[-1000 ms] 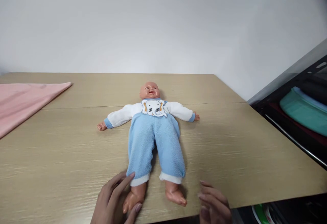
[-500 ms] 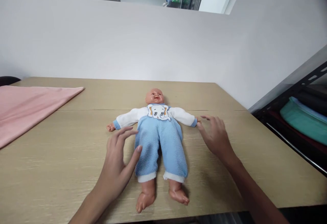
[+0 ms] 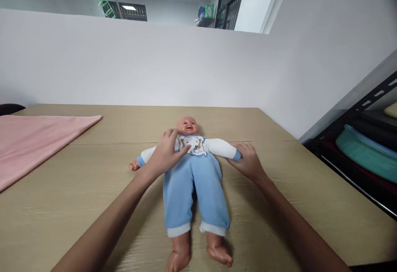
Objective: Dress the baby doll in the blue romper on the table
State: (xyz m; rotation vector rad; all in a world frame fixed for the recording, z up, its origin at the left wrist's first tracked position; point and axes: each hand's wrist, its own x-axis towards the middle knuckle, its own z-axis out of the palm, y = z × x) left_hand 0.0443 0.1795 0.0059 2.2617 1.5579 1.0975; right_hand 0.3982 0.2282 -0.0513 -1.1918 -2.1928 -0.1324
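Note:
A baby doll (image 3: 196, 185) lies on its back, feet toward me, in light blue trousers and a white top with an elephant on the chest. My left hand (image 3: 169, 152) is at the doll's shoulder on the left, thumb apart from the fingers over the elephant; whether it touches the cloth I cannot tell. With my right hand (image 3: 246, 160) I grip the end of the doll's other arm at the blue cuff. The doll's hand there is hidden by my fingers. Its opposite hand (image 3: 134, 165) lies bare on the table.
The wooden table (image 3: 93, 205) meets a white partition (image 3: 149, 65) at the back. A pink cloth (image 3: 40, 143) lies flat at the left. On the right, a black metal rack (image 3: 347, 160) holds folded green cloth (image 3: 366, 152).
My left hand has moved up from beside the doll's trousers to its shoulder. My right hand has moved inward and closed on the end of the doll's arm. The view has tilted up slightly.

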